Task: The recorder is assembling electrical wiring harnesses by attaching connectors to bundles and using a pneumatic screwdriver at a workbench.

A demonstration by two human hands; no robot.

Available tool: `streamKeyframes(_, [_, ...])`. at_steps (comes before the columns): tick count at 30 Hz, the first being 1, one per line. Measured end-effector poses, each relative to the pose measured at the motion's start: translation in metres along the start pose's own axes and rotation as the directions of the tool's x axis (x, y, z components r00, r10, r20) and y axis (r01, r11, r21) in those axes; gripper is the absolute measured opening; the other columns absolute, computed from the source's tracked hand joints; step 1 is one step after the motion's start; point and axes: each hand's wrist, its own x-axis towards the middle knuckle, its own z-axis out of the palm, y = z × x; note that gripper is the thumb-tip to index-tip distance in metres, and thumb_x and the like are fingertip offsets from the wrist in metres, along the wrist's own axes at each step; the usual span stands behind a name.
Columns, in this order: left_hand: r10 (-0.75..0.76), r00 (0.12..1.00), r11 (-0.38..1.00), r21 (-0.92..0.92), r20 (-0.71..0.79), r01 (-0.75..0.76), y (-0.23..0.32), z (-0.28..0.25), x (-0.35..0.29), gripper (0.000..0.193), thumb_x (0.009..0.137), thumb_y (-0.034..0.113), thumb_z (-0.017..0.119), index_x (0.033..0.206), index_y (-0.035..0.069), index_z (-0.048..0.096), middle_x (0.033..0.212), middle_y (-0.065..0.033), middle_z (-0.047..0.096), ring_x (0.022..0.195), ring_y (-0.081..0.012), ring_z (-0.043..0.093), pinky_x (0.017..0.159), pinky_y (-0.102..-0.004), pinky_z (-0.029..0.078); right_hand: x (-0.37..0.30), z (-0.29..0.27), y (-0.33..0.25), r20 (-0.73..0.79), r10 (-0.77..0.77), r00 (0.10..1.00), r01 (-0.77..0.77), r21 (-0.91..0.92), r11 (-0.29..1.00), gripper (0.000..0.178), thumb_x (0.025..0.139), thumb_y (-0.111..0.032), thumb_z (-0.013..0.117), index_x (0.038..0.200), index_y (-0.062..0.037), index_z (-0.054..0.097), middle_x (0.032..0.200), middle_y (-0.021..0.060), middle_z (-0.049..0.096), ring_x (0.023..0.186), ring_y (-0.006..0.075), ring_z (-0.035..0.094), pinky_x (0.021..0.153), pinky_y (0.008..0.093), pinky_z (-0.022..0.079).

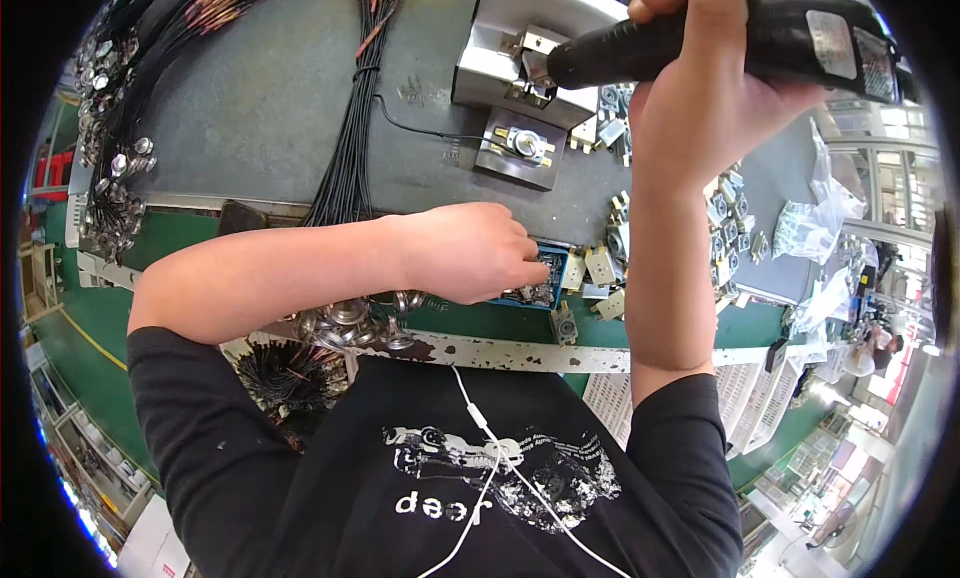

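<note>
My right hand (700, 108) is wrapped round a black power screwdriver (640, 53). The screwdriver's nose points left, up against the small metal guide (540, 46) on a white angled fixture (490, 38); its bit is hidden. My left hand (480, 253) is closed, with its fingertips at a blue tray (565, 263) of small metal parts. Anything pinched in those fingers is too small to make out. Between the hands, a dark block (530, 178) holds a round silver part with brass-coloured terminals (522, 144). A thin black wire (415, 130) runs from that part toward a wire bundle.
A bundle of black wires (345, 168) lies to the left, passing under my left forearm. More wires with silver round ends (115, 168) hang at the far left. White and metal switch-like parts (600, 266) lie around the tray and right forearm. Clear plastic bags (810, 228) sit at right.
</note>
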Motion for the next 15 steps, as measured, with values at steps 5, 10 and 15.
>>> streamKeyframes(5, [-0.026, 0.995, 0.998, -0.057, 0.093, 0.031, 0.0, -0.008, 0.002, 0.011, 0.087, 0.015, 0.064, 0.096, 0.008, 0.065, 0.089, -0.0057, 0.066, 0.093, -0.025, 0.067, 0.082, -0.0409, 0.051, 0.004, -0.013, 0.02, 0.06, -0.166, 0.984, 0.172, -0.111, 0.979, 0.015, 0.094, 0.0, 0.07, 0.104, -0.0005, 0.059, 0.071, 0.0051, 0.062, 0.054, 0.0117, 0.057, 0.051, 0.0249, 0.044])
streamKeyframes(10, [-0.026, 0.997, 0.995, -0.092, 0.074, 0.033, -0.001, -0.008, 0.0, 0.011, 0.087, 0.015, 0.064, 0.095, 0.008, 0.065, 0.089, -0.0061, 0.065, 0.094, -0.0255, 0.066, 0.081, -0.0413, 0.051, -0.002, -0.009, 0.011, 0.071, -0.269, 0.961, 0.228, -0.757, 0.613, 0.02, 0.093, 0.002, 0.071, 0.109, 0.0, 0.058, 0.079, 0.0061, 0.064, 0.056, 0.0119, 0.058, 0.052, 0.025, 0.046])
streamKeyframes(15, [-0.024, 0.999, 0.993, -0.114, 0.023, 0.027, -0.002, -0.008, 0.002, 0.01, 0.084, 0.014, 0.065, 0.092, 0.007, 0.065, 0.086, -0.0098, 0.066, 0.089, -0.0304, 0.068, 0.079, -0.0446, 0.053, -0.001, -0.01, 0.012, 0.079, -0.265, 0.961, 0.234, -0.742, 0.628, 0.019, 0.093, 0.002, 0.072, 0.108, -0.0003, 0.06, 0.081, 0.0059, 0.065, 0.059, 0.0117, 0.06, 0.054, 0.0248, 0.048])
